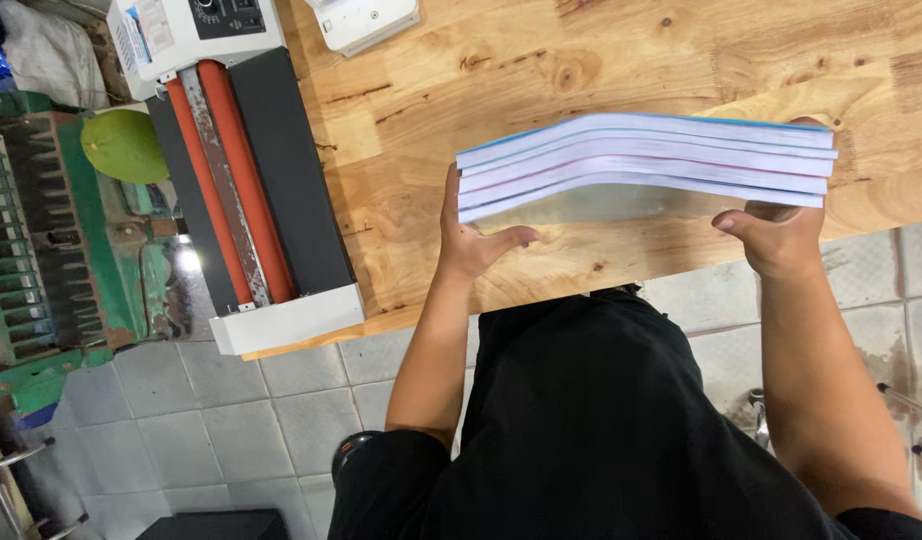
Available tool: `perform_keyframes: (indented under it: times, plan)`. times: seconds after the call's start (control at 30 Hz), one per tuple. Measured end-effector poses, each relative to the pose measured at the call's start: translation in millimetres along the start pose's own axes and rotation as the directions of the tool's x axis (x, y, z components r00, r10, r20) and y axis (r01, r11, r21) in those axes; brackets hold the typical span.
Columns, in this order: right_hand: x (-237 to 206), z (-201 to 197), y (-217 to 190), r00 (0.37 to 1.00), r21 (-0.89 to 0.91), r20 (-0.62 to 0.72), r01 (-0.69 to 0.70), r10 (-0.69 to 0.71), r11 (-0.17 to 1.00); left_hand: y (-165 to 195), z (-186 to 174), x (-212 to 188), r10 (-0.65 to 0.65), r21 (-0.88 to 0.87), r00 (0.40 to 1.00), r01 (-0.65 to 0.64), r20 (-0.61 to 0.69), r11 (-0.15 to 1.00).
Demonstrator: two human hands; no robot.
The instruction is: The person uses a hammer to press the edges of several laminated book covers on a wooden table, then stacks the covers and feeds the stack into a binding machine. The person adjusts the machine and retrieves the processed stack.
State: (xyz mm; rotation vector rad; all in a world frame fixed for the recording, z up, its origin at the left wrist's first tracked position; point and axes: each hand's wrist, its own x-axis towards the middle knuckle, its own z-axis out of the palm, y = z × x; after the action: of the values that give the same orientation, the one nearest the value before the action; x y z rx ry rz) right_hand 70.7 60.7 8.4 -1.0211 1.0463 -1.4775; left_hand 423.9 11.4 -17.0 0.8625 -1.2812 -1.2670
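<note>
Your left hand grips the left end of a stack of thin white-paged booklets with blue covers, fingers behind the stack and thumb stretched out beneath its lower edge. Your right hand clamps the right end, thumb on the near side, the other fingers hidden behind the pages. Between your hands the stack sags at its left half, with the page edges turned toward you, and it hangs just above the near edge of the knotty light wooden tabletop.

To the left on that table lies a long roller machine with a dark grey body, two orange-red rollers and white end caps; one end juts past the table's edge. Beyond it, off the table, stand a green metal machine with a row of dark slots and a round green object. Grey floor tiles show below.
</note>
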Motion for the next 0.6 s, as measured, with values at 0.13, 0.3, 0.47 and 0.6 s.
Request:
perform_keyframes:
  times: [0.13,0.3,0.47,0.6]
  plan:
    - [1,-4,-5,0.994,-0.238,0.080,0.090,-0.073,0.967,10,4,3,0.018,0.118,1.000,-0.020,0.013,0.993]
    - [2,-8,3,0.986,-0.375,0.114,0.153,-0.118,0.914,21,11,15,0.091,0.136,0.996,-0.092,0.016,0.986]
    - [-3,-14,13,0.990,-0.253,-0.013,-0.137,0.138,0.958,11,11,14,0.127,0.323,0.991,-0.105,-0.047,0.941]
    - [0,-18,10,0.998,-0.308,0.061,0.002,0.018,0.951,9,6,10,0.019,0.232,0.999,-0.009,-0.039,0.973]
